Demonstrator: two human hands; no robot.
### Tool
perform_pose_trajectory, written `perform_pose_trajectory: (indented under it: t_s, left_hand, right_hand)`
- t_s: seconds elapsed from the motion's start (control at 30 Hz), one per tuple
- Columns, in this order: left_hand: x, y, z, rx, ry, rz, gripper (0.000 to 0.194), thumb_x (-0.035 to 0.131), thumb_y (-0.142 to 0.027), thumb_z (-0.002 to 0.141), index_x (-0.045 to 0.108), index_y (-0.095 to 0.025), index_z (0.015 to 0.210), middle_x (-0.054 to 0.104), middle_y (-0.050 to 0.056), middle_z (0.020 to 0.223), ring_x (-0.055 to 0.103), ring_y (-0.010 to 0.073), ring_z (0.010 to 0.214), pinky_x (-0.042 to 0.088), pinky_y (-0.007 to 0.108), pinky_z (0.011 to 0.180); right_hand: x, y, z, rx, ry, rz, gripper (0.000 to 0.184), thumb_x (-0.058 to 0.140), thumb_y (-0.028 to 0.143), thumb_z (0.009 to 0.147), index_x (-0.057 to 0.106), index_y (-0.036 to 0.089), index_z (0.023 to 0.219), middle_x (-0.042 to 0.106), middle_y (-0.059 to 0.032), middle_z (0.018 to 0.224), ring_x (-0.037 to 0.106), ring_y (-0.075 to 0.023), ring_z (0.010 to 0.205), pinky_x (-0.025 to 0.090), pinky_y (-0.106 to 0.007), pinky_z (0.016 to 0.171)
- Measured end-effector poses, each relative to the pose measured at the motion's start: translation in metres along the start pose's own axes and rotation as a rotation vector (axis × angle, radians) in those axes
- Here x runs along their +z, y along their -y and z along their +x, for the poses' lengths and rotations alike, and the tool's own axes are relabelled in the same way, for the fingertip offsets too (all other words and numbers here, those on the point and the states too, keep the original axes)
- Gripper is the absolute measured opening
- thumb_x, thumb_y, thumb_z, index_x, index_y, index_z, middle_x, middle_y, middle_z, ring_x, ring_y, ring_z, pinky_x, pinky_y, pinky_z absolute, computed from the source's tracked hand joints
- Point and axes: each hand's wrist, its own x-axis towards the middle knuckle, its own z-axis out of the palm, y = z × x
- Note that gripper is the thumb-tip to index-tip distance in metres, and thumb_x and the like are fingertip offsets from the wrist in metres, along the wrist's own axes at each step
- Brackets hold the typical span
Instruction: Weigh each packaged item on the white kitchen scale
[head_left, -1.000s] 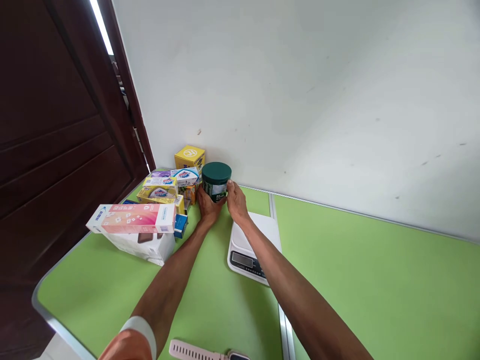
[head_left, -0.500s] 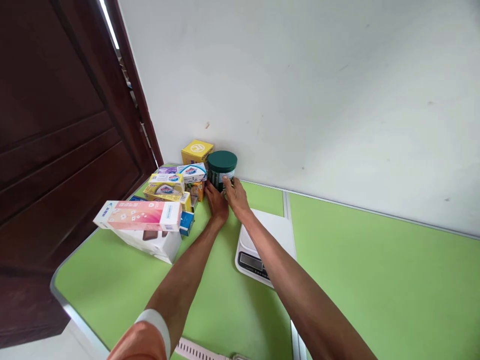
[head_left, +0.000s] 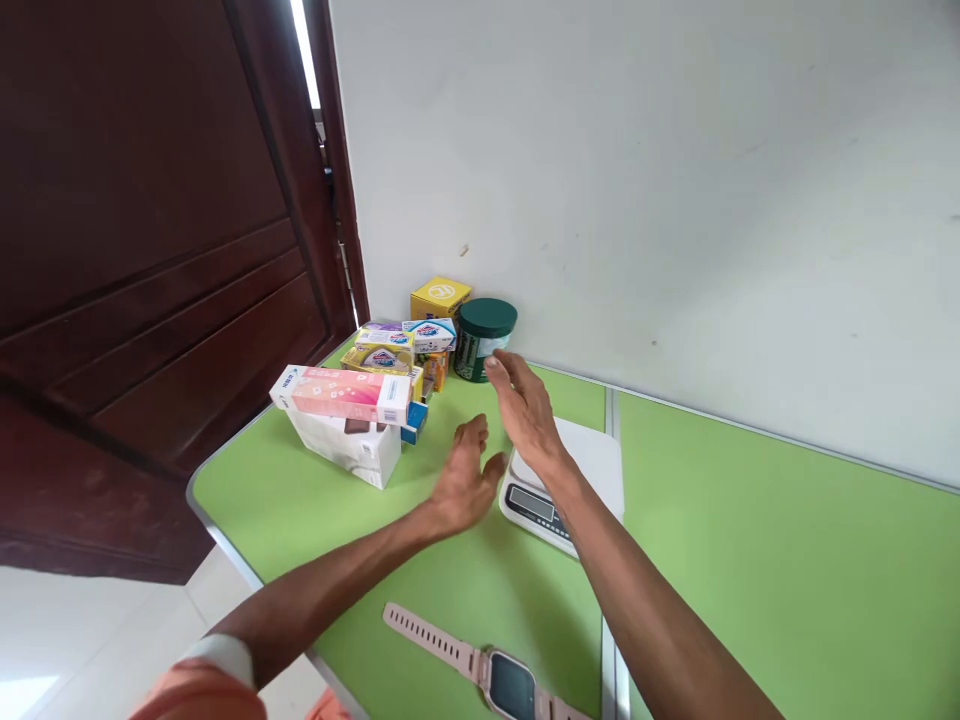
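A dark green lidded jar (head_left: 474, 345) stands upright against the wall at the back of the table. My right hand (head_left: 526, 412) is just in front of its right side, fingers loosely extended and holding nothing; whether a fingertip still touches the jar I cannot tell. Above the green table, left of the white digital kitchen scale (head_left: 596, 455), my left hand (head_left: 463, 482) is open with thumb and fingers apart. My right hand and wrist cover part of the scale's plate.
Left of the jar is a pile of cartons: a yellow box (head_left: 440, 292), several soap boxes (head_left: 382, 358), and a long pink box (head_left: 341, 393) lying across a white box (head_left: 352, 452). A smartwatch (head_left: 511, 685) with a pink strap lies at the near edge. A dark wooden door (head_left: 142, 200) stands left.
My left hand has come off the jar and moved back toward me, opening. My right hand has drawn slightly away from the jar. The view has shifted, bringing the whole watch face into sight.
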Motion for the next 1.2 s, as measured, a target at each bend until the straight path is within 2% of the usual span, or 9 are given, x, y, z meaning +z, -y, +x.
perform_pose_trajectory:
  t_s: [0.1,0.23,0.3,0.37,0.5,0.7,0.87,1.03,1.2]
  left_hand:
    - [-0.06,-0.049,-0.052,0.087,-0.027,0.022,0.047,0.066,-0.039,0.106,0.062,-0.029,0.152,0.071,0.018,0.151,0.074,0.0347,0.136,0.064,0.061,0.117]
    - [-0.149,-0.093,-0.064,0.295,-0.472,0.37,0.052,0.064,-0.052,0.108,0.06,-0.029,0.155,0.068,0.013,0.155,0.066,0.0331,0.147,0.054,0.057,0.129]
    - [-0.186,-0.094,-0.051,0.335,-0.663,0.472,0.063,0.065,-0.057,0.107,0.053,-0.025,0.161,0.061,0.014,0.164,0.057,0.0323,0.157,0.046,0.053,0.136]
    - [-0.215,-0.084,-0.037,0.231,-0.733,0.468,0.073,0.064,-0.064,0.105,0.049,-0.023,0.164,0.055,0.016,0.171,0.051,0.0327,0.162,0.04,0.053,0.139]
    - [-0.241,-0.058,-0.02,-0.055,-0.601,0.358,0.077,0.057,-0.076,0.103,0.059,-0.021,0.157,0.06,0.02,0.168,0.055,0.0385,0.159,0.036,0.062,0.138]
    - [-0.241,-0.047,-0.013,-0.064,-0.584,0.378,0.077,0.055,-0.077,0.103,0.065,-0.02,0.154,0.064,0.018,0.165,0.056,0.0414,0.157,0.038,0.06,0.137]
    - [-0.23,-0.07,-0.017,-0.035,-0.611,0.423,0.082,0.056,-0.077,0.103,0.06,-0.02,0.162,0.063,0.018,0.166,0.058,0.0415,0.155,0.037,0.062,0.138]
    - [-0.185,-0.109,-0.019,0.196,-0.571,0.464,0.086,0.053,-0.08,0.104,0.053,-0.022,0.168,0.057,0.016,0.171,0.056,0.0409,0.157,0.039,0.06,0.137]
    - [-0.094,-0.104,-0.005,0.189,-0.275,0.269,0.092,0.053,-0.081,0.104,0.04,-0.024,0.175,0.043,0.017,0.182,0.042,0.0376,0.169,0.032,0.059,0.141]
  right_hand:
    - [0.003,0.034,-0.018,-0.037,0.122,0.104,0.073,0.063,0.087,0.094,0.077,0.023,0.126,0.081,-0.0156,0.131,0.073,-0.0365,0.125,0.06,-0.053,0.105]
    - [0.021,0.06,-0.034,-0.044,0.295,0.168,0.074,0.078,0.077,0.091,0.071,0.028,0.146,0.071,-0.0142,0.155,0.069,-0.0377,0.139,0.059,-0.056,0.112]
    - [0.033,0.065,-0.038,-0.081,0.33,0.135,0.084,0.087,0.074,0.085,0.068,0.029,0.153,0.065,-0.0149,0.163,0.066,-0.0395,0.145,0.057,-0.06,0.117]
    - [0.043,0.064,-0.04,-0.131,0.359,0.099,0.094,0.093,0.072,0.079,0.065,0.028,0.157,0.063,-0.0169,0.164,0.064,-0.0415,0.146,0.055,-0.064,0.12]
    - [0.055,0.057,-0.038,-0.163,0.401,0.096,0.091,0.092,0.069,0.082,0.065,0.027,0.158,0.069,-0.0185,0.156,0.068,-0.0414,0.14,0.057,-0.066,0.117]
    - [0.07,0.05,-0.036,-0.163,0.337,0.068,0.072,0.094,0.062,0.081,0.077,0.025,0.141,0.077,-0.0165,0.141,0.072,-0.0407,0.131,0.055,-0.066,0.119]
    - [0.061,0.057,-0.046,-0.177,0.286,0.167,0.071,0.092,0.063,0.084,0.077,0.026,0.142,0.075,-0.0164,0.146,0.073,-0.0402,0.128,0.063,-0.062,0.109]
    - [-0.005,0.074,-0.07,-0.186,0.166,0.238,0.069,0.087,0.063,0.09,0.074,0.029,0.149,0.073,-0.0149,0.153,0.076,-0.0362,0.125,0.067,-0.058,0.104]
    - [-0.092,0.059,-0.096,-0.038,-0.073,0.16,0.07,0.086,0.054,0.092,0.07,0.033,0.156,0.068,-0.0112,0.162,0.075,-0.035,0.129,0.067,-0.055,0.106]
